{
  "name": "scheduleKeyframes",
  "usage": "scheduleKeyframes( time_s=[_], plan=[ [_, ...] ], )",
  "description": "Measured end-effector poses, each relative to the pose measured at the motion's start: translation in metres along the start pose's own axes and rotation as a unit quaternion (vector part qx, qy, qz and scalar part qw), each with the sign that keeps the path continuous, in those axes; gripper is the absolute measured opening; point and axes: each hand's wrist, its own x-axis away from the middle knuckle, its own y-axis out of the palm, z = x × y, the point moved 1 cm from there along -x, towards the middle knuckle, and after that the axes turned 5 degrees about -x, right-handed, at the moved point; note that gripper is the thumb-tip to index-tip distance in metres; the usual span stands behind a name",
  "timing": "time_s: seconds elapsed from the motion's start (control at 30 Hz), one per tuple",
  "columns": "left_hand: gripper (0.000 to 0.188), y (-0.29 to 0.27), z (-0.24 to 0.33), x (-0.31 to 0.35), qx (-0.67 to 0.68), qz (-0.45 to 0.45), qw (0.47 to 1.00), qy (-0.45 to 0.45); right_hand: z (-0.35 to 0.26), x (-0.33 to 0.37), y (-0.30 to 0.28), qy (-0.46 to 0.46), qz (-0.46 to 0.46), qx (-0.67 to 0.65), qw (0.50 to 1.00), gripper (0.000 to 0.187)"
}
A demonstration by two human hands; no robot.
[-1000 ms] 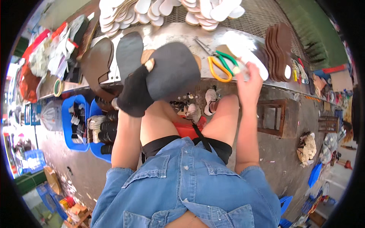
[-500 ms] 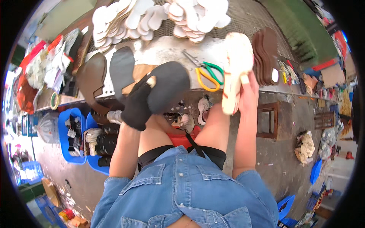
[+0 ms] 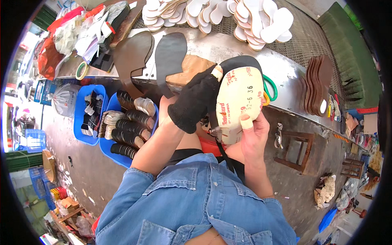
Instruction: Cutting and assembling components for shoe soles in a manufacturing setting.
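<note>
My left hand [image 3: 196, 98], in a black glove with the thumb tip bare, grips a black sole-shaped sheet [image 3: 244, 60]. My right hand [image 3: 256, 139] pinches a cream insole board [image 3: 239, 92] with printing on its face, thumb in front. The board lies over the black sheet and hides most of it; whether the two touch all along cannot be seen. On the metal bench behind, green and yellow handles of a cutting tool [image 3: 270, 86] peek out past the board. Left of my hands lie a dark grey sole-shaped sheet [image 3: 170, 51] and brown ones [image 3: 132, 51].
White insoles [image 3: 265, 22] are heaped along the bench's back. A stack of dark brown sheets [image 3: 316, 85] stands at right. Blue bins [image 3: 90, 134] with bundled pieces sit on the floor at left. A tape roll [image 3: 82, 70] is near the bench edge; a wooden stool [image 3: 296, 151] stands right.
Both hands have come together: the insole board has moved left and down, its printed face now showing, and the black sheet has moved right behind it. The view has turned.
</note>
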Motion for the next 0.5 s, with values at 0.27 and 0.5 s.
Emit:
scheduleKeyframes(
  time_s=[0.27,0.5],
  plan=[
    [0.04,0.007,0.005,0.012,-0.158,0.004,0.976,0.149,0.003,-0.001,0.005,0.009,0.033,0.004,0.999,0.033],
    [0.036,0.012,0.017,0.011,-0.13,0.001,0.991,-0.018,-0.001,-0.008,0.003,0.057,0.021,0.008,0.998,0.034]
  ],
)
